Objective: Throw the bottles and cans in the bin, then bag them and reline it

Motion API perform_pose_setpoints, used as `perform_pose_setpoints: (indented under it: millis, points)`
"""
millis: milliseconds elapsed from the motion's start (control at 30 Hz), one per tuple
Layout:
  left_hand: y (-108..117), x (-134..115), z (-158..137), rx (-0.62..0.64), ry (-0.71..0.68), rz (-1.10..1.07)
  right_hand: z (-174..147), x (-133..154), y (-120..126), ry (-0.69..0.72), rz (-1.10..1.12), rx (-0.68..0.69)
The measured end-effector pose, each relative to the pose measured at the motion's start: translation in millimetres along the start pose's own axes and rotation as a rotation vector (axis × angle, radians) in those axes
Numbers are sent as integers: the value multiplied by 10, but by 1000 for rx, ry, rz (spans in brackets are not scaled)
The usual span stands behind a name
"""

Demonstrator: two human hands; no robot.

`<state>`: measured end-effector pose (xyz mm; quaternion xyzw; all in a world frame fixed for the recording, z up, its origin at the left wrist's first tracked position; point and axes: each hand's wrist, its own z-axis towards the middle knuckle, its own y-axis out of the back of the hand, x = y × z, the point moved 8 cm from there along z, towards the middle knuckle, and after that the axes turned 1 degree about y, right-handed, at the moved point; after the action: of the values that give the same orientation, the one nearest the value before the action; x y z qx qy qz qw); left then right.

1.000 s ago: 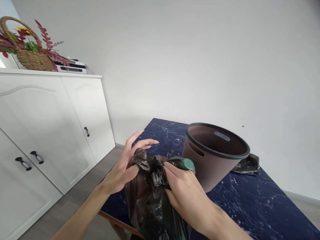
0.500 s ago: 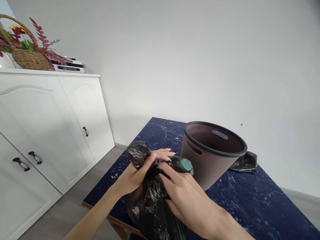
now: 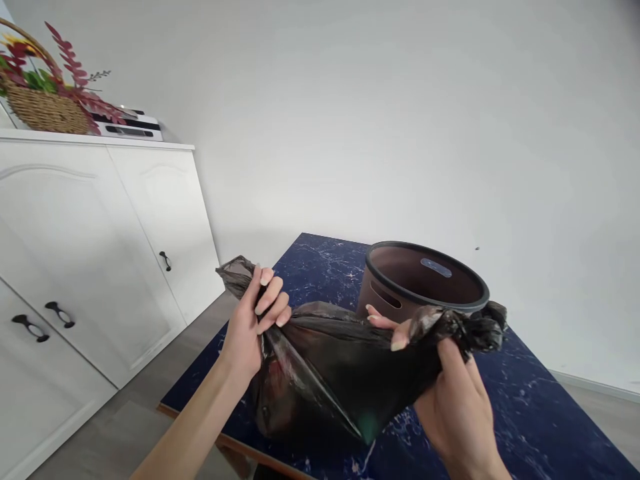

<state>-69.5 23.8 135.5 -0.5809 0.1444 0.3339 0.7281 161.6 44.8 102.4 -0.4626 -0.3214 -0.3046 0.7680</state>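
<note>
A black garbage bag, filled and see-through in places, is stretched between my two hands over the near part of the table. My left hand is wrapped round one gathered end, and a loose tuft sticks out above the fist. My right hand grips the opposite bunched end, with its crumpled tip poking out to the right. Something greenish and something reddish show dimly through the plastic. Just behind the bag stands a brown trash can with a dark rim, its lower part hidden by the bag and my right hand.
The blue marbled table has a wooden edge at the front left. To the left is a white cabinet with black handles. A wicker basket of flowers and a white device sit on top.
My hands have moved apart, left hand to the left and up, right hand to the right, pulling the bag's top from a bunched knot into a stretched span. The bag's body has risen.
</note>
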Motion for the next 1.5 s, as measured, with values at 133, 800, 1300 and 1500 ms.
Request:
perform_pose_setpoints:
  millis: [133,800,1300,1500]
  points:
    - [-190,107,-135,273,21,459,71,72,-79,-55,184,-37]
    - [-458,237,-222,368,-146,1336,84,-2,-660,-205,-787,413]
    - [-495,212,-171,342,-152,1136,114,-12,-641,-167,-749,451]
    - [-425,77,-140,159,-221,1156,194,95,-566,-133,-824,444]
